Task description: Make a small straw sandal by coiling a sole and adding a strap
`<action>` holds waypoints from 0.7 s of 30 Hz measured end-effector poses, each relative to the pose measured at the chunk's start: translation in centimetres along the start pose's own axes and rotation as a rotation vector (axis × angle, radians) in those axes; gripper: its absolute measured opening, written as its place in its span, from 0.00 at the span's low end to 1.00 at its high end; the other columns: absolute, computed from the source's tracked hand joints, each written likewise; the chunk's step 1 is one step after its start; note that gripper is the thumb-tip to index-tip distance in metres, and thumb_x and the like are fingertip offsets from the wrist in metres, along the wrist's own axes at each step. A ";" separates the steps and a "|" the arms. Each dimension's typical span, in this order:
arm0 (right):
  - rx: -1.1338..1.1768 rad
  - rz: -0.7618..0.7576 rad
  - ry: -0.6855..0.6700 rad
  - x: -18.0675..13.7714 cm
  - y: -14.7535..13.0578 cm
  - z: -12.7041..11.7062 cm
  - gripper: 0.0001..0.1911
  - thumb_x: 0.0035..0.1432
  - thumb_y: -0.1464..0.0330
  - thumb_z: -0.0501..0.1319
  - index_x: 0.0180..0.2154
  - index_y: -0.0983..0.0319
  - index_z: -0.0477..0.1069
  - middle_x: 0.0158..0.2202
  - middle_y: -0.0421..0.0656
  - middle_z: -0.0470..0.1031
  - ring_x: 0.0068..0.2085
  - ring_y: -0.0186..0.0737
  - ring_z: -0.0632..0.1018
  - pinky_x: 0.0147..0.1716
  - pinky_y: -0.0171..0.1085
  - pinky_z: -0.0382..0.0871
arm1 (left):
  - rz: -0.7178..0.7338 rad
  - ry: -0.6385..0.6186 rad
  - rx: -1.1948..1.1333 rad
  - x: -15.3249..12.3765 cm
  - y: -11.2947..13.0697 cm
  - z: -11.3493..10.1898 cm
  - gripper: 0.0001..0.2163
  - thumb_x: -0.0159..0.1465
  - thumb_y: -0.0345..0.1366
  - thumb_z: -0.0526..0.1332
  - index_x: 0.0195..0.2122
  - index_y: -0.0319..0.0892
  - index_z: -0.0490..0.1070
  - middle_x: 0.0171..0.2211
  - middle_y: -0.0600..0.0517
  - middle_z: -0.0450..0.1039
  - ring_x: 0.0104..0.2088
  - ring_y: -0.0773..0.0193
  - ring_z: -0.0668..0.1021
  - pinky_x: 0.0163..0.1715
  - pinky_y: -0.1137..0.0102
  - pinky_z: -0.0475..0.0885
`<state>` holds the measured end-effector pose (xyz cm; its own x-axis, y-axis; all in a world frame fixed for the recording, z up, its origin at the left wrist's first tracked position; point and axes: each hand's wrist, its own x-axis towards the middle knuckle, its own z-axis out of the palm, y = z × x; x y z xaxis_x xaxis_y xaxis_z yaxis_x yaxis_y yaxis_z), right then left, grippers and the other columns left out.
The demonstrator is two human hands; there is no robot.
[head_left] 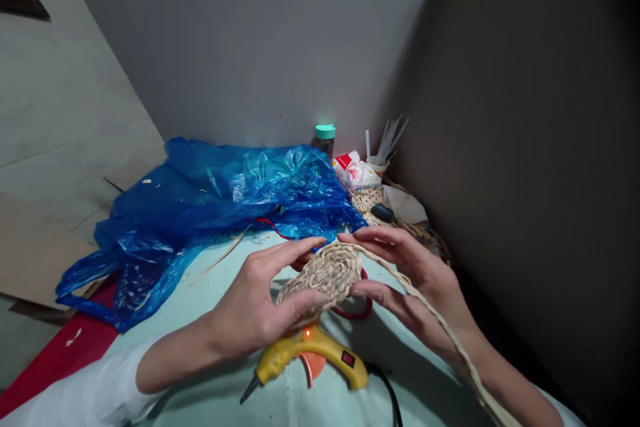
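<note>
A coiled oval mat of braided straw [333, 271] is held up above the table. My left hand [265, 290] grips its left side, thumb on the near face and fingers behind. At the right edge, my right hand [415, 280] pinches the mat between thumb and fingers. From the mat's top a loose straw braid [423, 297] runs over my right hand and down along the forearm. Just below the mat lies a yellow glue gun [313, 347] with an orange trigger, its orange light lit and its nozzle pointing to the lower left.
A crumpled blue plastic bag [225, 193] spreads over the back left of the pale green table [210, 327]. A jar with a green lid [325, 137], a cup of white sticks [383, 157] and a woven basket [367, 199] stand by the wall. The glue gun's black cord [390, 390] runs off the front.
</note>
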<state>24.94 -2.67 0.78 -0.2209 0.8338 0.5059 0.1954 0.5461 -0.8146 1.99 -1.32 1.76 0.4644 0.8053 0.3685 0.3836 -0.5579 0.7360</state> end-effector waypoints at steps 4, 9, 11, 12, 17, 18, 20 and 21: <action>0.110 0.080 -0.039 -0.1 -0.1 0.1 0.23 0.54 0.66 0.71 0.49 0.57 0.67 0.50 0.48 0.78 0.53 0.50 0.78 0.48 0.41 0.79 | -0.212 -0.066 -0.311 0.6 0.4 -0.6 0.14 0.65 0.42 0.59 0.48 0.40 0.74 0.35 0.49 0.78 0.34 0.62 0.78 0.34 0.70 0.72; 0.132 0.114 -0.097 -0.2 0.5 0.1 0.24 0.55 0.66 0.71 0.50 0.57 0.66 0.51 0.49 0.77 0.54 0.52 0.77 0.47 0.42 0.79 | -0.302 -0.105 -0.453 0.8 0.2 -0.6 0.13 0.63 0.43 0.61 0.43 0.40 0.75 0.38 0.47 0.77 0.37 0.60 0.76 0.34 0.69 0.69; 0.144 0.114 -0.120 -0.2 0.7 0.1 0.24 0.54 0.66 0.72 0.50 0.57 0.65 0.51 0.48 0.78 0.54 0.51 0.77 0.47 0.41 0.79 | -0.332 -0.132 -0.517 0.7 0.1 -0.6 0.13 0.63 0.43 0.62 0.42 0.41 0.75 0.40 0.48 0.76 0.38 0.60 0.76 0.36 0.69 0.69; 0.147 0.111 -0.131 -0.2 0.7 0.1 0.25 0.54 0.66 0.72 0.50 0.56 0.65 0.51 0.47 0.78 0.54 0.50 0.77 0.47 0.41 0.79 | -0.351 -0.137 -0.548 0.7 0.1 -0.5 0.12 0.62 0.43 0.62 0.41 0.42 0.75 0.39 0.49 0.75 0.38 0.60 0.76 0.36 0.69 0.69; 0.176 0.078 -0.163 -0.4 0.6 0.5 0.27 0.53 0.67 0.73 0.51 0.57 0.65 0.50 0.47 0.78 0.53 0.49 0.78 0.48 0.41 0.78 | -0.454 -0.206 -0.686 0.8 0.4 -0.4 0.11 0.59 0.41 0.64 0.40 0.41 0.74 0.36 0.49 0.75 0.34 0.62 0.76 0.33 0.70 0.69; 0.180 0.067 -0.166 -0.5 0.5 0.6 0.27 0.52 0.66 0.73 0.51 0.57 0.65 0.50 0.48 0.78 0.53 0.50 0.78 0.47 0.41 0.78 | -0.458 -0.233 -0.700 0.8 0.6 -0.4 0.12 0.59 0.41 0.64 0.42 0.41 0.74 0.37 0.48 0.75 0.35 0.61 0.76 0.33 0.69 0.70; 0.176 0.040 -0.169 -0.6 0.4 0.8 0.28 0.53 0.66 0.73 0.52 0.56 0.65 0.50 0.47 0.77 0.52 0.50 0.79 0.47 0.41 0.78 | -0.456 -0.270 -0.693 0.9 0.8 -0.4 0.13 0.59 0.40 0.64 0.44 0.41 0.72 0.39 0.47 0.75 0.37 0.59 0.77 0.36 0.67 0.71; 0.167 0.028 -0.171 -0.6 0.4 0.8 0.28 0.53 0.66 0.73 0.52 0.56 0.64 0.49 0.47 0.77 0.52 0.50 0.79 0.47 0.41 0.78 | -0.448 -0.276 -0.673 0.9 1.0 -0.4 0.13 0.59 0.39 0.65 0.44 0.41 0.71 0.39 0.47 0.74 0.38 0.59 0.77 0.37 0.67 0.72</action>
<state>24.38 -3.06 -0.09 -0.3792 0.8146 0.4388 0.0458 0.4902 -0.8704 2.42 -1.05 3.06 0.5937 0.7949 -0.1254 0.0620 0.1102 0.9920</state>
